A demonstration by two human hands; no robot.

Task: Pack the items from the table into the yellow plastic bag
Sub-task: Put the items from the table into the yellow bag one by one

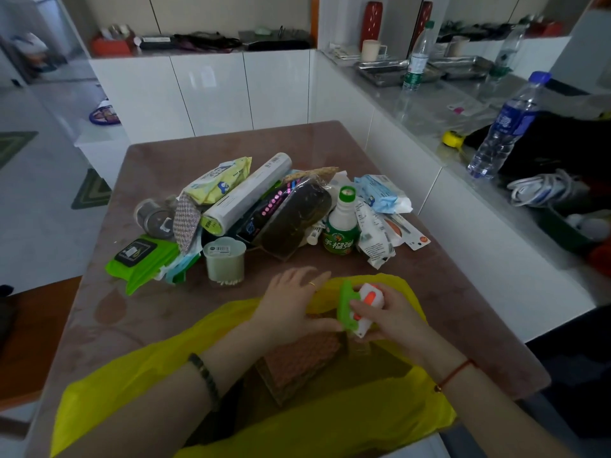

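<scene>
Currently, a small green-and-white plastic item with orange parts [358,309] is clamped in the grip of the right hand [390,317], directly above the open mouth of the yellow plastic bag [330,421]. The left hand [292,304] is laid on the far rim of the bag, fingers spread and closed on nothing. A brown patterned pack [297,361] is seen inside the bag. The bag is spread on the near edge of the brown marbled tabletop [158,325]. Beyond the hands, the remaining items are piled: a green-capped white bottle [340,223], a pale green cotton-swab tub [224,261], a bright green wipes pack [142,259] and a long white roll [248,193].
</scene>
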